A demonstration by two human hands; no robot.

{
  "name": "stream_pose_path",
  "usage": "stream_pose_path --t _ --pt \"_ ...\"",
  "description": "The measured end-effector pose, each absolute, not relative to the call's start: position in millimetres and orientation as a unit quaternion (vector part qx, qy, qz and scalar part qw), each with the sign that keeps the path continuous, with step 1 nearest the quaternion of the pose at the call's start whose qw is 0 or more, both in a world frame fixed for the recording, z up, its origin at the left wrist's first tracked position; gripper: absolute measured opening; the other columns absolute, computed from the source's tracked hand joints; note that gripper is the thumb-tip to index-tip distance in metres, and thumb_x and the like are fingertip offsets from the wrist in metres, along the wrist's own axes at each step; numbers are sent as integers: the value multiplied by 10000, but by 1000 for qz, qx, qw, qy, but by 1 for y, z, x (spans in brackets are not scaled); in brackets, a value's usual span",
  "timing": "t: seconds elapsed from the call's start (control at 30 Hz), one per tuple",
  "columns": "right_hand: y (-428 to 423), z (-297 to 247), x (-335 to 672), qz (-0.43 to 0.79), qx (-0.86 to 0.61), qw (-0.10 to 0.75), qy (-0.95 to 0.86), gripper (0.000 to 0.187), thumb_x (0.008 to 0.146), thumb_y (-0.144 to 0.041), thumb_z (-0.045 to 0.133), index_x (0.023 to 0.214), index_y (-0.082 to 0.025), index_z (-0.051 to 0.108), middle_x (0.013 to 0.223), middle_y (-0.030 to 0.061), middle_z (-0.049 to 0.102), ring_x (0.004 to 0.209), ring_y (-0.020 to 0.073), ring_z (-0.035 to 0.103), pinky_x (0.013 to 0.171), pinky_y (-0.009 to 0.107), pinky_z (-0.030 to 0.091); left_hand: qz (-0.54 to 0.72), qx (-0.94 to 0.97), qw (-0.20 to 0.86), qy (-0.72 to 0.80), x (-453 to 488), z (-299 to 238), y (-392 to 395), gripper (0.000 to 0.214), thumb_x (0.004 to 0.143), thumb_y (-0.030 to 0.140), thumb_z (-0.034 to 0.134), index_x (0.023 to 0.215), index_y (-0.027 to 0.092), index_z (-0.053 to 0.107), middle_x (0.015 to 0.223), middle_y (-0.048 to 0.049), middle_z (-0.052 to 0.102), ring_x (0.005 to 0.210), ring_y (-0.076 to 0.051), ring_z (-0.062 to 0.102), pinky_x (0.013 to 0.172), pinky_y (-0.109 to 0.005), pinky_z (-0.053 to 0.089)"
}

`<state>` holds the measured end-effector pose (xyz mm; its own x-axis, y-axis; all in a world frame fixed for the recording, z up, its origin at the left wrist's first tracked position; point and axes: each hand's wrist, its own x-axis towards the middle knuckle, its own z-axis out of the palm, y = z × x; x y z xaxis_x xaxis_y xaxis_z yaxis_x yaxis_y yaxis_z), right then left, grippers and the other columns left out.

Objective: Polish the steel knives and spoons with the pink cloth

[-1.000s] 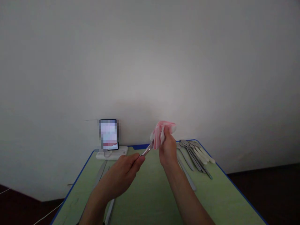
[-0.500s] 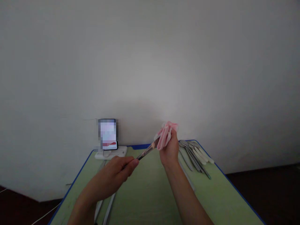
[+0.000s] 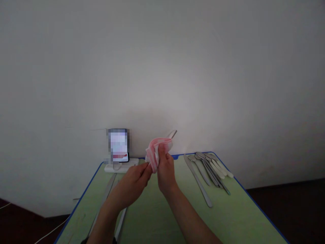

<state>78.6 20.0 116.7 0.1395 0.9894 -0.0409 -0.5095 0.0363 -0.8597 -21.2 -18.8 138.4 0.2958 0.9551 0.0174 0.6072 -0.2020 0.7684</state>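
My right hand [image 3: 165, 169] is closed round a pink and white cloth [image 3: 156, 151], held above the middle of the green table [image 3: 165, 210]. A metal utensil runs through the cloth; only its tip [image 3: 173, 134] sticks out at the upper right. My left hand [image 3: 133, 183] pinches the utensil's near end right beside the cloth, and that end is hidden by my fingers. Both hands almost touch.
Several spoons and knives [image 3: 208, 167] lie in a row at the table's back right, some with white handles. Two long metal pieces [image 3: 111, 184] lie at the left under my left arm. A phone on a white stand [image 3: 119, 152] sits against the wall.
The cloth and my right hand slid left along the utensil toward my left hand. The bare shaft between my hands is now covered, and the tip shows beyond the cloth.
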Motion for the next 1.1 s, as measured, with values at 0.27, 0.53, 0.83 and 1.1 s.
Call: stream_pose_path --t 0.27,0.53,0.83,1.1 --pt "30 132 105 551 -326 728 -246 335 704 -484 658 745 -157 598 602 -50 552 534 89 470 484 200 360 210 778 285 519 -33 154 -30 269 924 414 377 861 204 532 676 34 548 610 -140 510 563 -237 370" --pt "24 156 118 529 -286 786 -143 152 762 -326 613 751 -175 598 612 -66 585 527 76 533 518 185 444 322 783 195 496 -36 160 -38 296 838 330 602 1122 255 565 808 36 662 570 -104 567 564 -201 455" --pt "27 151 113 573 -286 757 -129 201 808 -366 574 812 -174 633 698 -40 655 601 96 591 618 225 497 415 818 46 396 -40 151 -33 276 879 275 592 1147 222 631 799 8 694 575 -81 578 555 -170 468" --pt "39 155 139 564 -266 772 -125 174 841 -334 547 790 -184 619 656 -57 649 568 89 588 540 216 464 453 782 20 429 -47 159 -36 214 866 237 598 1068 201 660 840 -7 703 615 -86 614 543 -152 493"
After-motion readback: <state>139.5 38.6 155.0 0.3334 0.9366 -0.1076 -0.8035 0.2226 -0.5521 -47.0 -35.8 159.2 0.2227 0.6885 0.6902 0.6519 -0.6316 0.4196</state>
